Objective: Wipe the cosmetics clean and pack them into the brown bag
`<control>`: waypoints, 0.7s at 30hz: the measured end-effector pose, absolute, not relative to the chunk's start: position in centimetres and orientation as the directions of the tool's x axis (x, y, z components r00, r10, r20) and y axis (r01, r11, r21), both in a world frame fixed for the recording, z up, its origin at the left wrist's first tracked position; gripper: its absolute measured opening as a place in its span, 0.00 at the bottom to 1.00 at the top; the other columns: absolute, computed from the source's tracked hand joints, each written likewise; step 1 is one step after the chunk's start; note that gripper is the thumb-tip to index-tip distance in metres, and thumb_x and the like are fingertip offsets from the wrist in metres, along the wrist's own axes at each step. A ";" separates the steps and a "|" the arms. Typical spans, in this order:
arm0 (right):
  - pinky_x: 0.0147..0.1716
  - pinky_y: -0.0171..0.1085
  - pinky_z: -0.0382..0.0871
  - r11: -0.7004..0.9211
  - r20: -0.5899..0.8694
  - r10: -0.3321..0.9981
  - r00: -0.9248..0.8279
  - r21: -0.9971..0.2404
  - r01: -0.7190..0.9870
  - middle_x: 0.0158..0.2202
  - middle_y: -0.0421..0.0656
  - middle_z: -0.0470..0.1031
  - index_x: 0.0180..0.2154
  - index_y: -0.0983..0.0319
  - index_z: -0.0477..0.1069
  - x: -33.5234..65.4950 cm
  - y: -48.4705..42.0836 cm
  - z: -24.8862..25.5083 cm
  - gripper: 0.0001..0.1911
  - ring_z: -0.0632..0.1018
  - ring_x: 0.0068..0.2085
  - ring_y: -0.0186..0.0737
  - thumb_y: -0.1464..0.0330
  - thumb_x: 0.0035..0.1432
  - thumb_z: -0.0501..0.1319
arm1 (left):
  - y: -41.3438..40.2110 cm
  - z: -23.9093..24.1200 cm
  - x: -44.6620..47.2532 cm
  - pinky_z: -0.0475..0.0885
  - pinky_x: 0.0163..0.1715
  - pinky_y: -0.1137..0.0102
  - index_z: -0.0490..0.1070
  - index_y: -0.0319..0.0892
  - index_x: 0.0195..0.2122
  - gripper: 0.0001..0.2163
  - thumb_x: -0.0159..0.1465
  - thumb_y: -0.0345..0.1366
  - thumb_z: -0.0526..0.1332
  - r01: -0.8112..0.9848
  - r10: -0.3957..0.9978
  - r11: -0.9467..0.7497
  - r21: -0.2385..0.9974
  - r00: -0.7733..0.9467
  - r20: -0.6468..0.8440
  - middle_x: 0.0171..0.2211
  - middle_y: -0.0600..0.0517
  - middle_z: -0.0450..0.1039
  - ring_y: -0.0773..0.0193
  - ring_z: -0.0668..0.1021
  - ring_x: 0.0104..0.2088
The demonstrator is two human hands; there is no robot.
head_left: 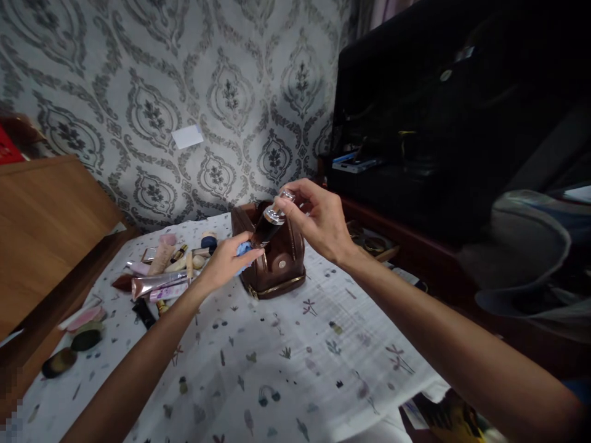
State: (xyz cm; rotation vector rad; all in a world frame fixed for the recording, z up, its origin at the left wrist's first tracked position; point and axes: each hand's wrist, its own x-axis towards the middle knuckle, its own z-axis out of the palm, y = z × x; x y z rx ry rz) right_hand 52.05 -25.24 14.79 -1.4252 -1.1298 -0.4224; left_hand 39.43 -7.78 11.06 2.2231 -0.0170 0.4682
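A white printed cloth (pixel 240 394) fills the bottom of the frame, crossed by a person's forearms. At center, a dark bottle (pixel 268 231) with a clear, shiny cap (pixel 287 195) is held up directly between the two hands, both on it, so neither is clearly nearer. The left hand (pixel 226 261) pinches the base between thumb and fingers, with a crumpled blue wipe (pixel 243 248) tucked there; the right hand (pixel 321 215) pinches the cap between thumb and fingertips. The bottle's long axis slants from base at lower left to cap at upper right, the capped end pointing toward the right hand. Just behind stands a brown bag (pixel 281 261); whether bottle and bag touch cannot be told. Makeup tubes (pixel 159 283) lie in a cluster left of center. Beyond, a white card (pixel 187 136) shows against patterned wallpaper (pixel 258 55).
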 end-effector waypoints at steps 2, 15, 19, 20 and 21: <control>0.30 0.36 0.63 0.156 0.807 0.384 0.447 -0.534 0.831 0.30 0.40 0.74 0.37 0.62 0.72 52.7 -24.9 15.1 0.22 0.71 0.29 0.35 0.48 0.60 0.60 | -7.6 11.6 39.6 0.64 0.30 0.74 0.75 0.40 0.44 0.15 0.64 0.46 0.61 -0.134 0.129 -0.742 0.657 0.933 0.337 0.31 0.53 0.74 0.64 0.72 0.30; 0.36 0.39 0.62 -0.512 0.553 0.629 0.546 -0.234 0.827 0.38 0.49 0.80 0.46 0.62 0.74 57.9 -19.2 15.9 0.14 0.77 0.39 0.48 0.61 0.64 0.58 | -7.8 10.1 38.7 0.68 0.38 0.71 0.72 0.45 0.52 0.17 0.67 0.45 0.55 0.040 0.232 -0.876 0.481 0.909 0.347 0.32 0.52 0.77 0.60 0.77 0.35; 0.45 0.45 0.62 -0.548 0.441 0.728 0.525 -0.087 0.832 0.43 0.54 0.80 0.47 0.63 0.74 58.9 -16.7 15.5 0.15 0.76 0.46 0.53 0.62 0.65 0.57 | -7.5 9.9 38.6 0.69 0.45 0.69 0.73 0.47 0.53 0.17 0.66 0.46 0.56 0.013 0.230 -0.852 0.524 0.907 0.352 0.38 0.52 0.79 0.58 0.78 0.40; 0.46 0.46 0.62 -0.544 0.423 0.745 0.516 -0.062 0.837 0.44 0.54 0.79 0.46 0.64 0.75 59.2 -16.2 15.3 0.15 0.76 0.48 0.54 0.62 0.65 0.57 | -7.5 9.9 38.6 0.69 0.46 0.69 0.73 0.47 0.52 0.17 0.66 0.45 0.57 -0.001 0.227 -0.845 0.534 0.905 0.361 0.39 0.52 0.79 0.58 0.78 0.41; 0.48 0.48 0.61 -0.538 0.409 0.759 0.507 -0.043 0.842 0.45 0.55 0.79 0.46 0.64 0.75 59.5 -15.6 15.1 0.15 0.75 0.50 0.55 0.61 0.65 0.57 | -7.4 9.9 38.6 0.69 0.46 0.69 0.74 0.48 0.52 0.16 0.66 0.45 0.57 -0.012 0.223 -0.842 0.539 0.902 0.370 0.39 0.52 0.79 0.57 0.78 0.42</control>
